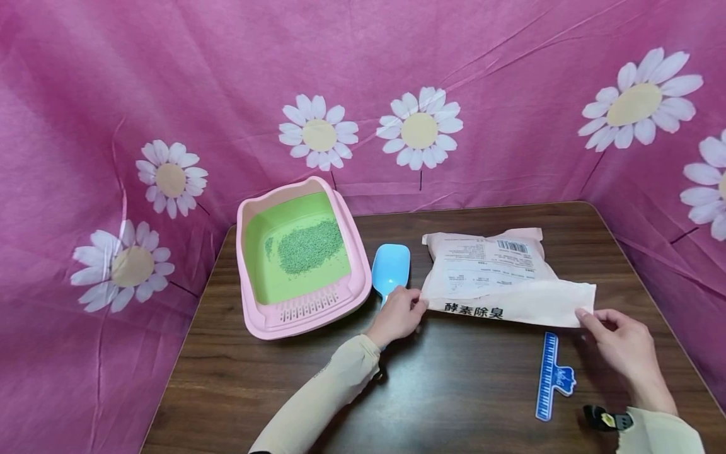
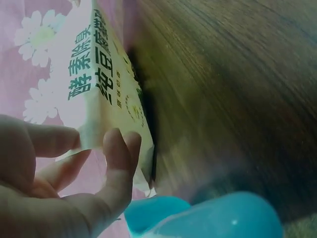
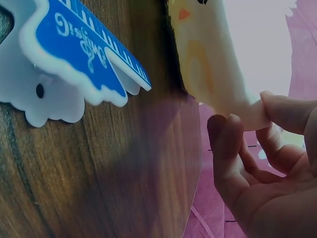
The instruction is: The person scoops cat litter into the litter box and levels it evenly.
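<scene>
A pale pink printed bag lies on the table, its near end folded over into a cream flap with dark characters. My left hand pinches the flap's left corner between thumb and fingers; in the left wrist view the bag's printed side rises from that grip. At the opposite corner, my right hand pinches the fold, thumb on top. A light blue scoop lies just beyond the left hand, which hides most of its handle. Near the right hand is a blue and white sealing clip, marked with ruler-like lines.
Left of the scoop stands a pink-rimmed litter box with a green inside, holding a patch of green granules. The dark wooden table meets a pink curtain with daisies at the back and sides.
</scene>
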The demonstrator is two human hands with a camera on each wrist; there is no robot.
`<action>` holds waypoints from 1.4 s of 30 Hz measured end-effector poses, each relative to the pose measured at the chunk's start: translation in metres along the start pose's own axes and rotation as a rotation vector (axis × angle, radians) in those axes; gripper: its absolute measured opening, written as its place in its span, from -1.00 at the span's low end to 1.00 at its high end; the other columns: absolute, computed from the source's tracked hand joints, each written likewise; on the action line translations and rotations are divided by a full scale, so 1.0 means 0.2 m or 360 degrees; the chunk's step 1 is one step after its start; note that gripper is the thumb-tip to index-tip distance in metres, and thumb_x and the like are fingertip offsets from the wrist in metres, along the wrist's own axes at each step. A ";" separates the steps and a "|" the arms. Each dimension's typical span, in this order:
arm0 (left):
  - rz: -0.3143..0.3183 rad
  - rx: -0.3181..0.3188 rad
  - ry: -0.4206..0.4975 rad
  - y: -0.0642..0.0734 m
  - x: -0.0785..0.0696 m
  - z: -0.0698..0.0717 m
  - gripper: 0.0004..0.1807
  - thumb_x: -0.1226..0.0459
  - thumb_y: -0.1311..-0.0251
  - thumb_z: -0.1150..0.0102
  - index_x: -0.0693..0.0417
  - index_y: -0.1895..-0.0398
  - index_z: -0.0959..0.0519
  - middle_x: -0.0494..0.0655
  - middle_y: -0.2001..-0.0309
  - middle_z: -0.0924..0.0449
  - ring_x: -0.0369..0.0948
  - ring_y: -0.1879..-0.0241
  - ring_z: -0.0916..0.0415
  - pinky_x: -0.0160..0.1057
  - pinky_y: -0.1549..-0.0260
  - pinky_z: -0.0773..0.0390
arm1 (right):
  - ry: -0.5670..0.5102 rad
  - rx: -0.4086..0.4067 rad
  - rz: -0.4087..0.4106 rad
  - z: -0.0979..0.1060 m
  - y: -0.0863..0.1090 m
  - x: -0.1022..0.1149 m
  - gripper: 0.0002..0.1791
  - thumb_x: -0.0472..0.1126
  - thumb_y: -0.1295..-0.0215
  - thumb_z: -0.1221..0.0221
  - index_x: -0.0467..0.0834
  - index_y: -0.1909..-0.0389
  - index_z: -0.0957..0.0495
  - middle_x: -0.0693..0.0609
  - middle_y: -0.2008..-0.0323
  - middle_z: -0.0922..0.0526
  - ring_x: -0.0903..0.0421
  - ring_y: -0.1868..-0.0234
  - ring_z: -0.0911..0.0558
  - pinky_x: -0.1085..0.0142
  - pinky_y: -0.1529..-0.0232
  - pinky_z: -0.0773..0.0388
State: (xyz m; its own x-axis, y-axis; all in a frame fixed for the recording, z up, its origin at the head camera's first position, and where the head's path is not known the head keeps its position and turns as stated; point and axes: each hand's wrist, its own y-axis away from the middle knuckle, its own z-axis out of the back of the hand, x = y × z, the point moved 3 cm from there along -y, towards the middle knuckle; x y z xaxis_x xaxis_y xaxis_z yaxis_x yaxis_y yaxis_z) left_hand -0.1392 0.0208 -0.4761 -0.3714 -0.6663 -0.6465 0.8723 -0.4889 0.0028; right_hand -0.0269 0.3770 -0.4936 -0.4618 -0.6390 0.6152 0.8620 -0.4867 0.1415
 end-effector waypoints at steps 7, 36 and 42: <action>0.0187 0.0039 0.0225 -0.01 0.00 -0.01 -0.72 0.23 -0.28 -0.05 0.16 0.54 -0.61 -0.13 0.60 -0.64 -0.44 0.65 -0.40 -0.50 0.56 -0.38 | -0.0046 0.0000 -0.0043 -0.01 0.01 0.01 -0.42 0.20 -0.34 -0.06 -0.32 0.21 -0.59 0.36 0.68 -0.52 0.39 0.54 -0.31 0.37 0.51 -0.19; 0.0582 0.0056 0.0643 -0.03 0.05 -0.07 -0.76 0.19 -0.22 -0.23 0.14 0.22 -0.44 -0.01 0.64 -0.67 -0.23 0.75 -0.60 -0.41 0.68 -0.55 | -0.0009 0.0012 -0.0139 -0.05 -0.03 0.00 -0.34 0.22 -0.32 -0.07 -0.39 0.10 -0.57 0.12 0.64 -0.64 0.31 0.56 -0.37 0.38 0.53 -0.21; 0.0651 0.0192 0.0772 -0.03 0.05 -0.09 -0.62 0.19 -0.29 -0.15 0.35 0.03 -0.46 0.17 0.49 -0.70 -0.19 0.72 -0.62 -0.18 0.54 -0.70 | -0.0013 0.0002 -0.0137 -0.06 -0.04 0.00 -0.34 0.21 -0.31 -0.08 -0.39 0.11 -0.58 0.11 0.65 -0.64 0.30 0.56 -0.36 0.37 0.51 -0.21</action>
State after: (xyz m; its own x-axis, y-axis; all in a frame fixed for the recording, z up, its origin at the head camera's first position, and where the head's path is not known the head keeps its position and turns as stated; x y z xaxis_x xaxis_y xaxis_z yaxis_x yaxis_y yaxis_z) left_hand -0.1423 0.0273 -0.4953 0.1940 -0.4959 -0.8464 0.8607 -0.3280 0.3894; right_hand -0.0357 0.3741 -0.5034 -0.5324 -0.5898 0.6072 0.8194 -0.5391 0.1949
